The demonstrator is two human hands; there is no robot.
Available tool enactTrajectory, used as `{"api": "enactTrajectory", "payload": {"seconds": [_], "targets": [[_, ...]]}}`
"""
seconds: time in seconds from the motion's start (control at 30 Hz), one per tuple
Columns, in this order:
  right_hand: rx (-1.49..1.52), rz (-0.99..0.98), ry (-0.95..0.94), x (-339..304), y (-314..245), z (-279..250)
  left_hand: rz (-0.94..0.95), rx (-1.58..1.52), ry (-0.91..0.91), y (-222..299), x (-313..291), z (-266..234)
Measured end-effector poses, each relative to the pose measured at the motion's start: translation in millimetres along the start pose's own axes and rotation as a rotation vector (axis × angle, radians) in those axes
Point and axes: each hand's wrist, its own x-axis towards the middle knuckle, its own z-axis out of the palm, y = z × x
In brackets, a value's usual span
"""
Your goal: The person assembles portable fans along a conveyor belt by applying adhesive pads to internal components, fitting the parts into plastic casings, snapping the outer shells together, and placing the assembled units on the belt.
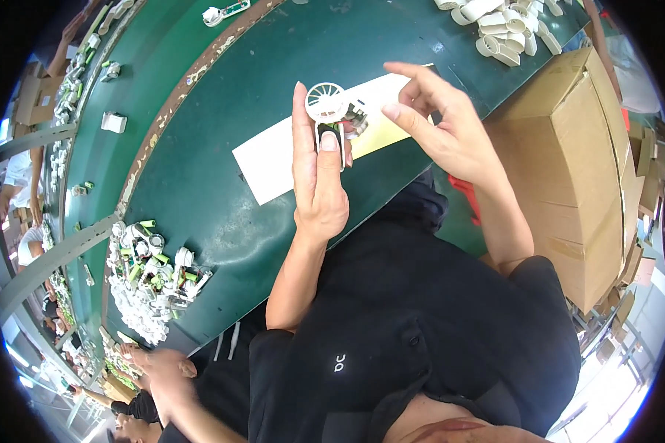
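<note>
My left hand [319,188] is closed around a small fan assembly, its thumb pressed on the dark inner part. At the top of the assembly sits a round white spoked grille [325,102]. Beside the grille juts a dark and metallic part [357,118], possibly a motor; it is too small to be sure. To the right, my right hand [450,133] is held apart from the assembly, fingers spread and curved, with nothing visible in it. Beneath both hands a white sheet [262,170], yellowish toward its right, lies on the green table [222,140].
Several fan parts with green cells form a pile [152,273] at the left. White curved shells [498,33] are heaped at the far right. A large cardboard box [561,170] stands right of the table. Beyond a worn ledge runs a green belt [137,96]. Another person's hand [144,362] is lower left.
</note>
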Motion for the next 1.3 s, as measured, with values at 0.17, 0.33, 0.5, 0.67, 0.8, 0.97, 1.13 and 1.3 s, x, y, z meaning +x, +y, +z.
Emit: {"api": "enactTrajectory", "payload": {"seconds": [0.17, 0.33, 0.5, 0.67, 0.8, 0.97, 1.13, 1.3], "targets": [[0.43, 0.299, -0.284, 4.4, 19.6, 19.8, 0.069, 0.019, 0.046, 9.6, -2.6, 6.7], [0.872, 0.52, -0.458, 6.5, 21.0, 32.9, 0.089, -0.04, 0.027, 9.0, -6.4, 7.5], [1.004, 0.513, -0.335, 3.8, 30.1, 40.9, 0.073, -0.114, 0.166, 5.9, -3.8, 12.9], [1.01, 0.129, -0.065, -0.8, 22.7, 38.1, 0.024, 0.01, 0.193, -0.1, -1.5, 8.6], [0.944, -0.015, 0.0, -3.1, 12.7, 29.0, -0.037, 0.081, 0.147, 0.2, 0.4, 6.3], [0.817, -0.085, -0.019, -1.9, 9.3, 23.0, -0.121, -0.126, 0.061, 4.5, 5.6, 4.2], [0.764, -0.139, -0.001, -3.8, 2.8, 24.8, -0.053, -0.043, 0.067, 9.7, 5.7, 12.5], [0.84, -0.158, -0.002, -2.1, 0.9, 31.0, -0.165, -0.001, 0.082, 16.7, 9.0, 11.1]]}}
